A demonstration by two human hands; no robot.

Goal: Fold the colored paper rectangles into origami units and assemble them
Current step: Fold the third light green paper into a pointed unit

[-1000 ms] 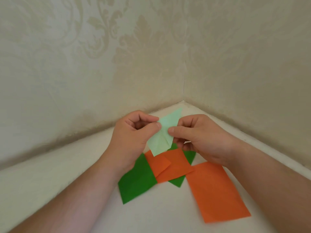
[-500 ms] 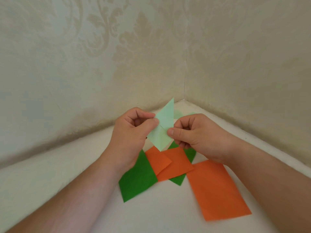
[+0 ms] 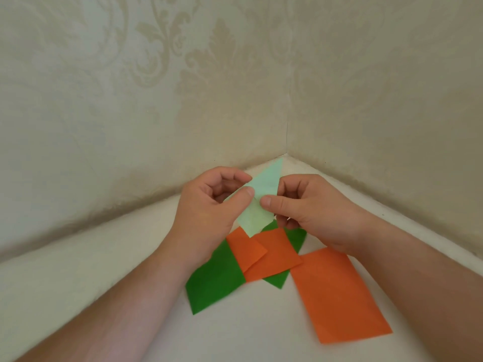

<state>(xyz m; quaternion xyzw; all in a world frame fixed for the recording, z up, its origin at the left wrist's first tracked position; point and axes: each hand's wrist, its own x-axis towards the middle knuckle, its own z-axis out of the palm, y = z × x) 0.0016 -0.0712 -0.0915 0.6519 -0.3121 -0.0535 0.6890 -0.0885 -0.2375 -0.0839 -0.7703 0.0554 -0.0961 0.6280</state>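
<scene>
My left hand (image 3: 209, 212) and right hand (image 3: 311, 210) both pinch one pale green unit (image 3: 257, 205), thumbs on top; below my fingers lie two dark green pieces (image 3: 214, 280), two overlapping orange pieces (image 3: 271, 257); one flat orange rectangle (image 3: 337, 296) under my right wrist.

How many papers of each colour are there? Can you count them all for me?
Light green paper: 1, held in both hands
Dark green paper: 2, one on the left, one poking out under the orange ones
Orange paper: 3, a small folded one, a middle one, a big flat rectangle
Total: 6
</scene>
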